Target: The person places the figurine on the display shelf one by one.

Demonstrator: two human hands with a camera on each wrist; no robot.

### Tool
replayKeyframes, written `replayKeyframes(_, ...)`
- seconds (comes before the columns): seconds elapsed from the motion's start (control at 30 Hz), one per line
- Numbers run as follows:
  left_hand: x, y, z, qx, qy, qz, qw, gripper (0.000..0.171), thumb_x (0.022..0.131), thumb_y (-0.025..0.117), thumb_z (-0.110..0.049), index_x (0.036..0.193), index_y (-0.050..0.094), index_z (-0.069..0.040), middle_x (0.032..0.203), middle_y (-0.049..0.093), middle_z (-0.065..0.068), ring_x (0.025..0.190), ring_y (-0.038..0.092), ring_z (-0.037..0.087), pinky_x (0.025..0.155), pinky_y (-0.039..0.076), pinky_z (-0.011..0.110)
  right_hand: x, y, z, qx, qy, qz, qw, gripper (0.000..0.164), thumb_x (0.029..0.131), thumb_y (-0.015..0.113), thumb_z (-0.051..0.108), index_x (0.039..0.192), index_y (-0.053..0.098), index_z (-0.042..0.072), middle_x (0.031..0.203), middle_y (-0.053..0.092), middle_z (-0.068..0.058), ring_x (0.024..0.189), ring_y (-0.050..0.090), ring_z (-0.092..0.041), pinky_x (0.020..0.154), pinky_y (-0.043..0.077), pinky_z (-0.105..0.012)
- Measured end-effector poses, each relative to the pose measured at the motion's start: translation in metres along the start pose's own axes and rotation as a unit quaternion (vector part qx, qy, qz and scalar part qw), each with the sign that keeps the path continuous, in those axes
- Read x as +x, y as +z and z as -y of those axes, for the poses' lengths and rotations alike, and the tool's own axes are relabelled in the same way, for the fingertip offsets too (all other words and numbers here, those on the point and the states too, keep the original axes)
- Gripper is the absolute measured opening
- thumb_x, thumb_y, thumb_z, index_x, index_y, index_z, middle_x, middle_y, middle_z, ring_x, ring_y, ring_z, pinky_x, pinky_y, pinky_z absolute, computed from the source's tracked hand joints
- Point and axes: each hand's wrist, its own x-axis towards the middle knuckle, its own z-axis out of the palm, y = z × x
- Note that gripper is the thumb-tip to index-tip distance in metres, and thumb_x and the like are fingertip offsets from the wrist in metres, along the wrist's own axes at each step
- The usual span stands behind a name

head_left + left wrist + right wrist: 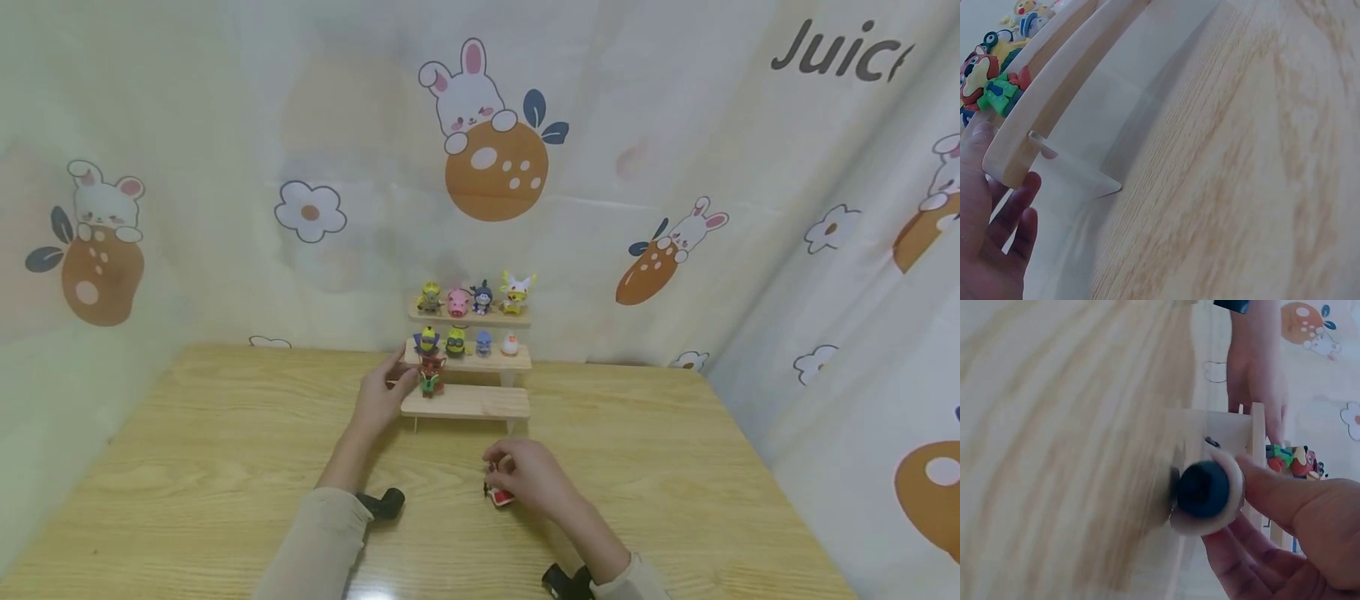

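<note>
A three-tier wooden display shelf (465,404) stands by the back curtain. On the left end of its lowest board is a red fox figurine (430,379) in green clothes. My left hand (382,396) is at that end, its thumb close below the fox and its loosely bent fingers under the board (1016,140); the fox stands outside its fingers. In front of the shelf, low over the table, my right hand (528,475) pinches a small red and white figurine (499,497) between thumb and fingers. The right wrist view shows its dark blue round end (1205,489) with a white rim.
Several figurines line the upper boards, among them a pink pig (458,302) and a yellow figure with white ears (515,293). A printed curtain (360,125) hangs behind the wood-grain table (637,467). Black wrist devices (386,504) sit at both wrists.
</note>
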Motion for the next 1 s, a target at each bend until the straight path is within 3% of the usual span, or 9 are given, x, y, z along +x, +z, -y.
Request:
replayKeyframes(0.2, 0.000, 0.002, 0.001, 0.003, -0.002, -0.003, 1.0000, 0.057, 0.096, 0.056, -0.030, 0.148, 0.033, -0.025, 0.119, 0.065, 0.007, 0.096, 0.062, 0.022, 0.081, 0.055, 0.034, -0.003, 0.000, 0.006, -0.080, -0.025, -0.008, 0.996, 0.020, 0.083, 0.073, 0.017, 0.101, 0.070, 0.007, 0.099, 0.062, -0.002, 0.081, 0.065, -0.015, 0.061, 0.050, -0.015)
replayKeyframes(0.43, 0.000, 0.001, -0.001, 0.006, 0.002, -0.005, 1.0000, 0.057, 0.096, 0.056, -0.029, 0.148, 0.033, -0.023, 0.119, 0.066, 0.008, 0.097, 0.063, 0.023, 0.082, 0.054, 0.034, -0.008, 0.008, 0.010, -0.178, -0.078, 0.014, 0.981, 0.029, 0.077, 0.078, 0.032, 0.097, 0.074, 0.011, 0.092, 0.061, 0.004, 0.078, 0.054, -0.005, 0.069, 0.049, -0.022)
replayKeyframes(0.73, 0.000, 0.002, -0.001, 0.005, 0.002, -0.012, 0.9999, 0.057, 0.095, 0.057, -0.029, 0.147, 0.034, -0.024, 0.119, 0.066, 0.009, 0.094, 0.063, 0.023, 0.079, 0.055, 0.032, -0.015, 0.010, 0.021, -0.185, -0.052, 0.048, 0.980, 0.038, 0.076, 0.079, 0.031, 0.106, 0.071, 0.008, 0.102, 0.057, 0.002, 0.066, 0.046, 0.004, 0.062, 0.046, -0.015)
replayKeyframes(1.0, -0.001, 0.001, -0.001, 0.007, -0.005, -0.008, 0.9999, 0.058, 0.095, 0.057, -0.031, 0.147, 0.034, -0.025, 0.120, 0.066, 0.009, 0.097, 0.062, 0.024, 0.082, 0.055, 0.034, -0.017, 0.012, 0.018, -0.261, -0.084, -0.015, 0.962, 0.021, 0.073, 0.078, 0.018, 0.094, 0.076, 0.015, 0.088, 0.056, 0.007, 0.083, 0.051, -0.010, 0.075, 0.050, -0.025)
